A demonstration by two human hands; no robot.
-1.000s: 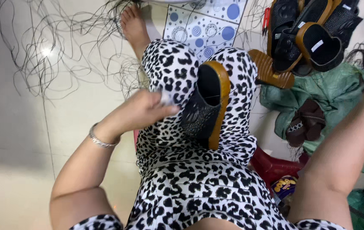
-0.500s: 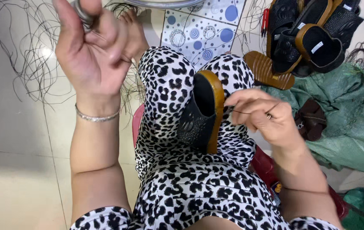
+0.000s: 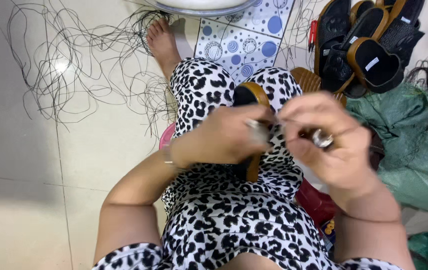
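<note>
A black sandal with a tan sole (image 3: 252,93) stands on edge, clamped between my knees in leopard-print cloth (image 3: 201,90). Both hands meet just above it, and both are blurred. My left hand (image 3: 224,139) is closed, with a small shiny metal piece (image 3: 257,128) at its fingertips. My right hand (image 3: 336,147), a ring on one finger, pinches a thin dark thread (image 3: 324,127) that crosses its fingers. The hands hide the middle of the sandal.
A heap of similar sandals (image 3: 374,50) lies at the top right beside a green sack (image 3: 414,145). Loose black thread (image 3: 74,65) sprawls over the tiled floor at left. Ahead are my bare foot (image 3: 161,42), a dotted mat (image 3: 244,37) and a red-handled tool (image 3: 313,31).
My left hand has come down from high at the left to meet my right hand over the sandal. My right hand has lifted slightly off the sandal's edge.
</note>
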